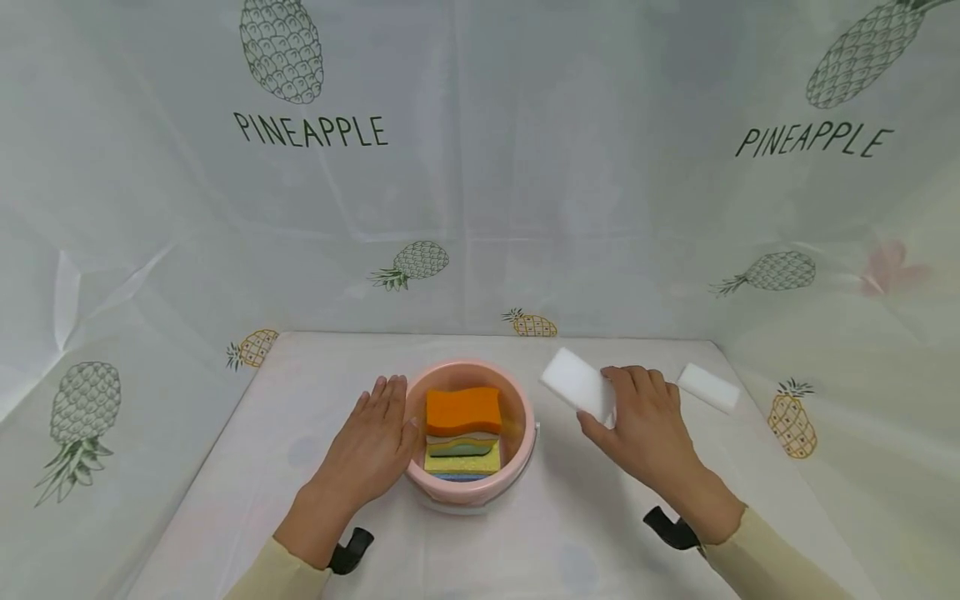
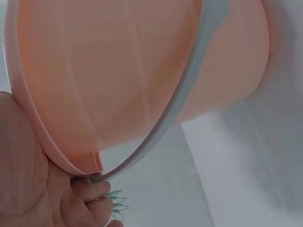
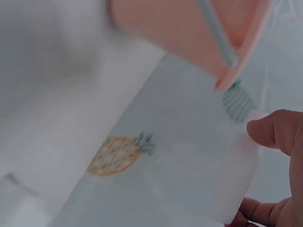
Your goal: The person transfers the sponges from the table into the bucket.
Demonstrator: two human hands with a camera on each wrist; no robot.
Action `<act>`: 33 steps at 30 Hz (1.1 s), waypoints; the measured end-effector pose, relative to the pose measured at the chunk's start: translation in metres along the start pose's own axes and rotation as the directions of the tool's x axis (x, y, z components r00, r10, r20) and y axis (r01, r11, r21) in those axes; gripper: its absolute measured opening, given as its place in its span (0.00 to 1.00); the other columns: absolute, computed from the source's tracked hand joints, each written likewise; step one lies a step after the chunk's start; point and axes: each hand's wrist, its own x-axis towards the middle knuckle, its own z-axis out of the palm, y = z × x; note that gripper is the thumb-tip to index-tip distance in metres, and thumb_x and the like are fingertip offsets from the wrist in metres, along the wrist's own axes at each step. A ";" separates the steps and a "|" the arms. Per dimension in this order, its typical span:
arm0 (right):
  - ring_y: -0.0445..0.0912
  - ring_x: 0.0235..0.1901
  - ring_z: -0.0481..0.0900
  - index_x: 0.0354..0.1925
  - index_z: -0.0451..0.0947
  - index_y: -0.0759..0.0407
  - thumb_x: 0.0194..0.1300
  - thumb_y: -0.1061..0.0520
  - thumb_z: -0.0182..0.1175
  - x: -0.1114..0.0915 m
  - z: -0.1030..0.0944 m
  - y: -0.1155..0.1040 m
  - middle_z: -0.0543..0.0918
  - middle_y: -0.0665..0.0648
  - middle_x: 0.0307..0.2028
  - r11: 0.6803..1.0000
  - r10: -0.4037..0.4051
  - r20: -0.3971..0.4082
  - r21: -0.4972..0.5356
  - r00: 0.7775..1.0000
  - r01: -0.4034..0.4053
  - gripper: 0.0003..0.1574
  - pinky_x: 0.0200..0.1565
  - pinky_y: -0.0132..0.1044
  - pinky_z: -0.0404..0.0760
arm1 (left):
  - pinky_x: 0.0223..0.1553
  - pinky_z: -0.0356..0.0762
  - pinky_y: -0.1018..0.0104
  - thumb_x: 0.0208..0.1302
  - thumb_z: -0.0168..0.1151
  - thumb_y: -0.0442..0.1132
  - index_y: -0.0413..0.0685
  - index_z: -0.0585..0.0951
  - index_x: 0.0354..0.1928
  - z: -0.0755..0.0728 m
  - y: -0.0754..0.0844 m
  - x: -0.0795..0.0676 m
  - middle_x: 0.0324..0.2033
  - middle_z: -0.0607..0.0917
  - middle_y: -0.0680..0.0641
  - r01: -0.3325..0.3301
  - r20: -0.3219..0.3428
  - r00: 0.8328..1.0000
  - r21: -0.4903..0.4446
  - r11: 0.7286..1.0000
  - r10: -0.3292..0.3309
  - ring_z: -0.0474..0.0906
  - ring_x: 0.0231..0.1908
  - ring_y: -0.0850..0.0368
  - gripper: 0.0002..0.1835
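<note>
A pink bucket (image 1: 457, 498) with a pale grey handle (image 2: 182, 90) stands near the middle of the table. Inside it are an orange sponge (image 1: 462, 412), a yellow sponge (image 1: 480, 461) and other pieces in green and blue. My left hand (image 1: 372, 442) rests against the bucket's left rim, its fingers straight and close together in the head view. To the right of the bucket, my right hand (image 1: 648, 425) pinches a white block-shaped sponge (image 1: 573, 379) between thumb and fingers, held above the table. The right wrist view shows this sponge edge-on, with the thumb on one side.
Another white block (image 1: 708, 387) lies on the table at the far right, beyond my right hand. A white covering (image 1: 300, 467) lies over the table, and pineapple-printed sheeting (image 1: 555, 167) hangs behind and at both sides.
</note>
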 end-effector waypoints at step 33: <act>0.45 0.43 0.67 0.52 0.76 0.53 0.54 0.33 0.64 0.037 0.025 -0.095 0.76 0.49 0.45 0.899 -0.437 0.310 0.130 0.845 0.417 0.35 0.43 0.39 0.64 | 0.74 0.51 0.45 0.76 0.42 0.50 0.36 0.54 0.74 0.002 0.000 0.001 0.74 0.58 0.40 0.005 -0.005 1.000 -0.021 1.000 -0.005 0.51 0.75 0.43 0.34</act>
